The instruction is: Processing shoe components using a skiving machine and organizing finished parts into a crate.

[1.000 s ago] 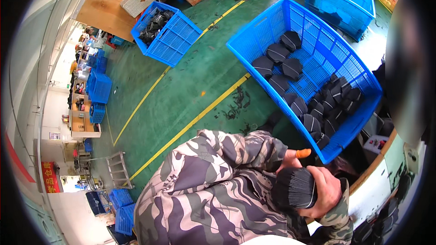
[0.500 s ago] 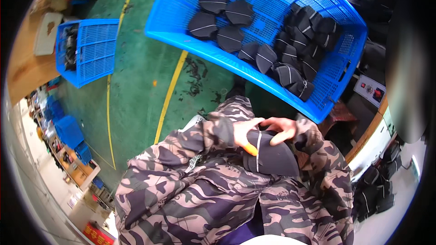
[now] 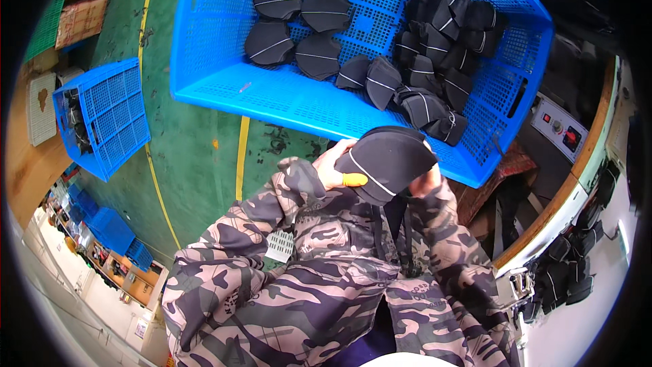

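A small stack of black, rounded fabric pieces (image 3: 390, 163) is held up in front of my chest, each with a curved outer edge. A thin pale stripe runs across the front piece. My left hand (image 3: 333, 165) grips the stack's left side, its thumb in a yellow finger cover pressed on the front. My right hand (image 3: 427, 180) holds the right side; most of its fingers are behind the stack. Just beyond stands a large blue plastic crate (image 3: 258, 92), with similar black striped pieces (image 3: 318, 54) lying in spaced piles at left and heaped at right.
A smaller blue crate (image 3: 112, 115) with dark items stands on the green floor (image 3: 190, 143) at left, beside a wooden table (image 3: 34, 170). At right are a control box (image 3: 558, 129) with a red switch and a wood-edged worktop (image 3: 543, 224). More black pieces (image 3: 560, 272) lie on a white surface.
The black stack has been raised from my lap toward the large crate and turned so its striped face shows more. Both hands moved up with it, and the view has shifted.
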Demonstrator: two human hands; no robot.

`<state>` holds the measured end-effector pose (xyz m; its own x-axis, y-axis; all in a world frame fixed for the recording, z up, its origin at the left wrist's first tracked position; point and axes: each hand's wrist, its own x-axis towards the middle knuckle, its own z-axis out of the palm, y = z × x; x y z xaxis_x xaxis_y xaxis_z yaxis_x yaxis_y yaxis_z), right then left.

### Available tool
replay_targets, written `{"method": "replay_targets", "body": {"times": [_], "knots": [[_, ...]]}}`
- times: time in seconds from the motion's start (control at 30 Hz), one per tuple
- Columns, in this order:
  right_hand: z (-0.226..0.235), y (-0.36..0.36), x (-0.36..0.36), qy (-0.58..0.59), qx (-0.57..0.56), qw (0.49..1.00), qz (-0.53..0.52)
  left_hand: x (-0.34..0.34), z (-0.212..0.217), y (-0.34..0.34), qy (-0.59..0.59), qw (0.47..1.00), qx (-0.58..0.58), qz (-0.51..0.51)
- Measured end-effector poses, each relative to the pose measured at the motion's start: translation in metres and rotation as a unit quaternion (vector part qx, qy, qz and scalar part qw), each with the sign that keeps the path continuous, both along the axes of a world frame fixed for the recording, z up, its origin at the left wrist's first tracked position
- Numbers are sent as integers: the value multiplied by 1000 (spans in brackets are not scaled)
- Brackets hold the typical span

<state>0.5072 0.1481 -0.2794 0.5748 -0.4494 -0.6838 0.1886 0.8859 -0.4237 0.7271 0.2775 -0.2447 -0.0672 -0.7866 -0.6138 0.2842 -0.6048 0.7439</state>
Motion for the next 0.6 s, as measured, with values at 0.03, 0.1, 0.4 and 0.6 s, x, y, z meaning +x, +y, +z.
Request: {"method": "replay_targets", "body": {"times": [0.03, 0.1, 0.4, 0.6], "knots": [[-19, -5, 6, 32, -2, 999, 1, 11, -13, -9, 3, 1000, -2, -6], [-87, -13, 5, -40, 92, 993, 54, 36, -39, -16, 208, 974, 73, -49], [-113, -52, 79, 296, -321, 875, 208, 83, -151, -83, 75, 996, 36, 18], [-39, -20, -63, 482, -408, 700, 332, 130, -245, -130, -121, 973, 85, -175]]}}
